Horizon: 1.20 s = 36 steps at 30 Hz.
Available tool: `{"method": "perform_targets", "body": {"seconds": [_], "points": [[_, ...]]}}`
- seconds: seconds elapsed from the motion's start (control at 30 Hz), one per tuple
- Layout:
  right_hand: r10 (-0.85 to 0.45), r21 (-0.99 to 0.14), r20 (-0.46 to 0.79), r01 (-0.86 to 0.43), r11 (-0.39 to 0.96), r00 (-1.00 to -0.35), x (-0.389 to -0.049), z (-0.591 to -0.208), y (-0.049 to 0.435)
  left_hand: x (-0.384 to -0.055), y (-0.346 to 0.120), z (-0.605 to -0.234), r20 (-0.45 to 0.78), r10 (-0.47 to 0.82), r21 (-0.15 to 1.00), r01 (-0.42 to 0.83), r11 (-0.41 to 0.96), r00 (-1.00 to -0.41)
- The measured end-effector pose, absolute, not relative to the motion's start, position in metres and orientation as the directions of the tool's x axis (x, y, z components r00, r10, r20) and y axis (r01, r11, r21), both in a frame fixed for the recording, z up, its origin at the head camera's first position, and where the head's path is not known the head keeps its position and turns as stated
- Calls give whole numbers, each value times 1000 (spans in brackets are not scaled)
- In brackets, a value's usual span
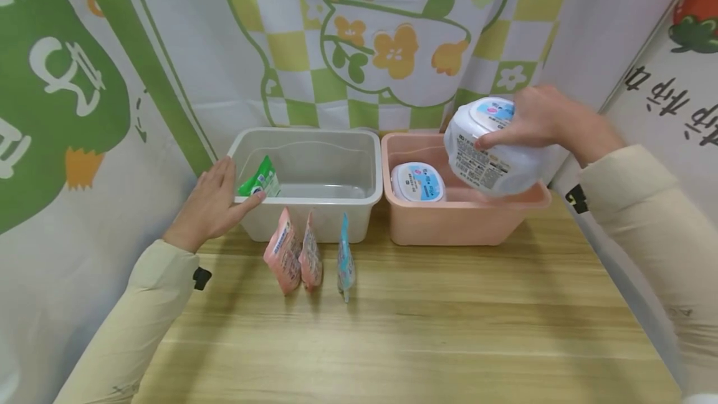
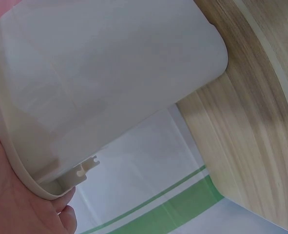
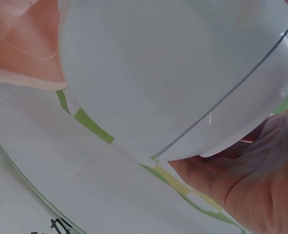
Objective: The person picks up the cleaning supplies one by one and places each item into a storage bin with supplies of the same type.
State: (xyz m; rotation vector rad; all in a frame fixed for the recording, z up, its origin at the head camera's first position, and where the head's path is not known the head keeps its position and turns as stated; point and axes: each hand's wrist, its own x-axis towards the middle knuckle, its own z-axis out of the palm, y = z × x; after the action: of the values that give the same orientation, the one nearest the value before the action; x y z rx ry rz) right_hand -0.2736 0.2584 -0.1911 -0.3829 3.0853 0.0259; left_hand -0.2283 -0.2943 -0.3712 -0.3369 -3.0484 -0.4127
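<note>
Left grip (image 1: 209, 206) holds grey bin (image 1: 328, 222), pouches (image 1: 286, 254) before it; right grip (image 1: 543, 118) holds white pack (image 1: 475, 158).

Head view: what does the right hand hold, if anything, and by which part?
The right hand grips a white wipes pack at its lid end, thumb on the printed side.

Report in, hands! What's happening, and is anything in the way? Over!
Right hand gripping white tub, tilted, at pink bin's right end. Left hand resting on gray bin's rim. Possible obstacle: second tub in pink bin's left end. Over.
</note>
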Motion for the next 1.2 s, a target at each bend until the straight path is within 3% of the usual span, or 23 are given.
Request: {"method": "perform_targets", "body": {"seconds": [0.37,1.2], "points": [[-160,-72,64,-164,984,-985,-282,-207,252,-227,-298,-370,55,198,260,206,944,-979],[-2,-178,94,-19,984,-996,-297,-244,256,-227,-296,-371,66,200,265,211,941,-978]]}}
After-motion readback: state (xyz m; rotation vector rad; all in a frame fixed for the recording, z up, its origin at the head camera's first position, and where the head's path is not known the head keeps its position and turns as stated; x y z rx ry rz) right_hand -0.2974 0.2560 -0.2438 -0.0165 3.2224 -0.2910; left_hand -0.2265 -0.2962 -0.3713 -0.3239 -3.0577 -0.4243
